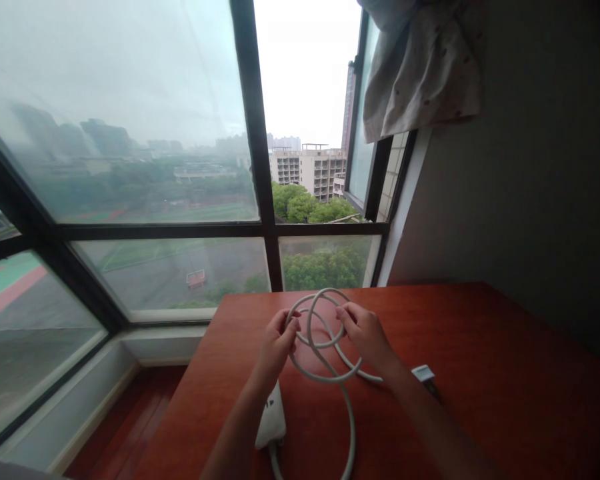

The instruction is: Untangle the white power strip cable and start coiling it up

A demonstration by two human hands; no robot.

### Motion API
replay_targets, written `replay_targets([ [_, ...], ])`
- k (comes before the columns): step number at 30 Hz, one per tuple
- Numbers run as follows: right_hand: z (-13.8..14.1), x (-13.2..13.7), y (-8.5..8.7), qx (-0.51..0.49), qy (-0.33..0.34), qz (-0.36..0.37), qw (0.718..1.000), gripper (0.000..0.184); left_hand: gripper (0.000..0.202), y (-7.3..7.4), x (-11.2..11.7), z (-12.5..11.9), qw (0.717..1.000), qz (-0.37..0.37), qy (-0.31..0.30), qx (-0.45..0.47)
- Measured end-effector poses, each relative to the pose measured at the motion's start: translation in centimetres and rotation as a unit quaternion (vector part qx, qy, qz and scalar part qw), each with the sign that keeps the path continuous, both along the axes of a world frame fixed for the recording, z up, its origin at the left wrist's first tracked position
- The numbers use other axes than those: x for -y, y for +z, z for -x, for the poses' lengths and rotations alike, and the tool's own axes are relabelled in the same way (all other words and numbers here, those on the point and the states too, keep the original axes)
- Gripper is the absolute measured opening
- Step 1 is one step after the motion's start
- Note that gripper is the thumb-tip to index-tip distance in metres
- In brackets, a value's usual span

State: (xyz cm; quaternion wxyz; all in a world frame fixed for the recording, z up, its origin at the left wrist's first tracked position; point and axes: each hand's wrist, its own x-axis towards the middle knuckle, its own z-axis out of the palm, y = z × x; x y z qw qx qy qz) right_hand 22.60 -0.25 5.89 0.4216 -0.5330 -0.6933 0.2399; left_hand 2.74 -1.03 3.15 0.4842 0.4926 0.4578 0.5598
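Note:
A whitish power cord (325, 380) hangs in loose crossing loops between my two hands, just above the table. My left hand (280, 340) is closed, pinching the left side of the loops. On the right side, my right hand (365, 330) grips the cord between thumb and fingers. One length of cord runs down toward the near edge of the view, another passes right behind my right forearm. A white power strip (271, 420) lies partly hidden beside my left forearm, with cord leaving its near end. Past my right forearm lies a white plug-like piece (423, 373), partly covered.
The reddish-brown wooden table (480, 333) reaches to the window frame (205, 231). One window pane (363, 160) stands swung outward at the right. A bunched curtain (420, 73) hangs above it. A grey wall (520, 187) borders the right side; dark red floor (130, 413) shows at left.

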Motion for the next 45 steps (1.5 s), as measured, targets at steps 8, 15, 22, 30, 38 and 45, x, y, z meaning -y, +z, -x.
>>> replay_targets([
  [8, -1.5, -0.4, -2.8, -0.056, -0.017, 0.055, 0.997, 0.039, 0.014, -1.3, -0.1, -0.5, 1.0, 0.019, 0.007, -0.021],
  [15, -0.3, 2.0, -2.4, 0.033, -0.103, -0.065, 0.992, 0.032, 0.025, -1.1, 0.8, -2.2, 1.0, 0.022, -0.021, -0.001],
  [22, 3.9, 2.2, -4.0, -0.325, 0.114, 0.145, 0.928, 0.039, 0.033, -0.6, 0.8, -2.5, 0.995, 0.019, -0.087, 0.034],
  [30, 2.1, 2.5, -2.9, -0.41, 0.082, 0.189, 0.888, 0.04, 0.031, -0.7, 0.4, -1.8, 0.997, -0.022, -0.061, -0.035],
  [38, 3.9, 1.4, -3.6, -0.381, -0.001, 0.15, 0.912, 0.043, 0.037, -0.5, 0.8, -2.2, 0.992, -0.03, -0.114, -0.048],
  [45, 0.1, 2.4, -0.5, -0.535, 0.01, 0.157, 0.83, 0.031, 0.045, 0.1, 0.1, -0.1, 0.998, -0.031, -0.018, 0.044],
])
